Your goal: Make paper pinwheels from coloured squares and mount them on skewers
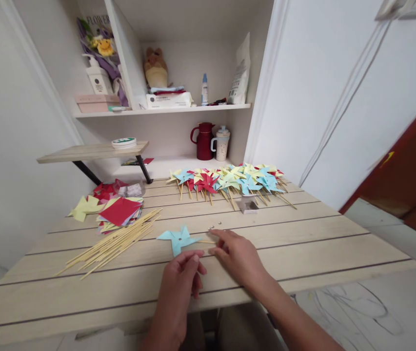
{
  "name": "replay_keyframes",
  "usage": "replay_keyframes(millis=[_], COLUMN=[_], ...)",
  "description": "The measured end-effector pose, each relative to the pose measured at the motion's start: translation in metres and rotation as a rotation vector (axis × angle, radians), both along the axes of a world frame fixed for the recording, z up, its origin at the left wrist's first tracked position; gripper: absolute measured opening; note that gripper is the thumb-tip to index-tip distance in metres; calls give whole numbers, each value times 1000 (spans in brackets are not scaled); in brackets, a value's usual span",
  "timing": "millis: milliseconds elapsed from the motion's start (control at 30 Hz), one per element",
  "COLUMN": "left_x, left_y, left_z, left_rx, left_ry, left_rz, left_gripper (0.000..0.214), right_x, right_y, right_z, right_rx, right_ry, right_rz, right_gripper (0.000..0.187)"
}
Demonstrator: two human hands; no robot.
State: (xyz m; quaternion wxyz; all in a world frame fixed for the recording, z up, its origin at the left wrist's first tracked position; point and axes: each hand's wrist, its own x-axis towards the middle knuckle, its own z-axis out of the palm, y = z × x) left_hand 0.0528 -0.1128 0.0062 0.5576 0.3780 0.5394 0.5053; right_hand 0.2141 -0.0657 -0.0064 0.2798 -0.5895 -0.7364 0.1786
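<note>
A light blue paper pinwheel [179, 240] with a small centre fastener is at the middle of the table, its wooden stick pointing right. That stick runs between the parted thumb and index finger of my right hand [237, 256] and disappears under the palm, where the hand appears to hold it. My right fingertips are close to several tiny shiny pieces [212, 227]. Just below the pinwheel is my left hand [184, 273], fingers curled and thumb against the index finger. Whatever may be between them is hidden.
Loose wooden sticks [116, 241] lie at left, before stacked coloured paper squares [120, 212] and a yellow paper pinwheel shape [83, 208]. Many pinwheels [229, 181] are heaped at the back right, behind a small clear box [248, 205]. A low riser [90, 151] stands back left.
</note>
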Motion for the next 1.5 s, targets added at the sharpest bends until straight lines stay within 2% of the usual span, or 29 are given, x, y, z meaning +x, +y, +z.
replay_keyframes(millis=[100,233,333,433,567,700,800,933,1033,1233,1500], left_x=[1,4,9,14,15,10,7,8,11,19,23], left_y=[1,-3,-9,-13,-10,-2,6,18,26,33,35], left_z=[0,-5,-13,-23,-26,-14,-5,-2,-3,-3,8], left_rx=[8,12,47,109,106,13,0,34,52,111,104], left_ry=[23,88,194,304,310,155,54,-18,-33,-24,-32], left_rz=[-28,-66,-85,-83,-100,-105,-59,80,106,49,61], left_gripper=[40,40,36,33,35,47,54,61,63,58,58], right_x=[-8,-16,-19,-19,-15,-7,-3,2,4,7,7], right_y=[3,11,19,27,36,41,43,43,41,38,34], right_z=[5,13,18,18,15,13,12,11,10,8,9], right_rx=[11,46,79,108,97,-10,-230,-618,-712,-783,-752], right_ry=[-283,-546,-641,-623,-441,-87,325,843,1069,1188,1144], right_rz=[19,75,145,169,113,131,178,243,316,363,369], right_gripper=[22,21,19,20,19,11,4,21,29,36,36])
